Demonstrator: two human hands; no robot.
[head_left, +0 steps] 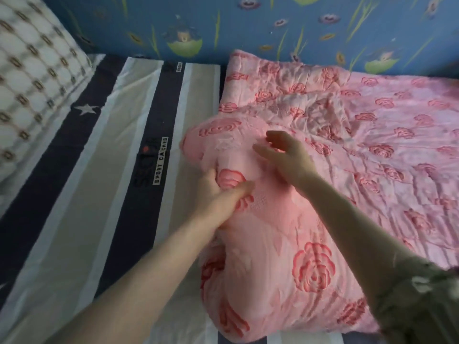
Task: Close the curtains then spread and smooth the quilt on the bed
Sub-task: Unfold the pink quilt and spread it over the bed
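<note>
A pink quilt (360, 150) with red rose prints covers the right half of the bed, its near left part bunched into a thick fold (273, 244). My left hand (218, 197) grips the left edge of that fold, thumb on top and fingers tucked under the fabric. Just above the fold, my right hand (285, 155) hovers with its fingers spread and slightly curled, holding nothing. No curtains are in view.
The striped sheet (119, 157) in navy, grey and white lies bare on the left half of the bed. A checked pillow (32, 78) sits at the far left. Blue patterned wall (248, 23) runs along the far side of the bed.
</note>
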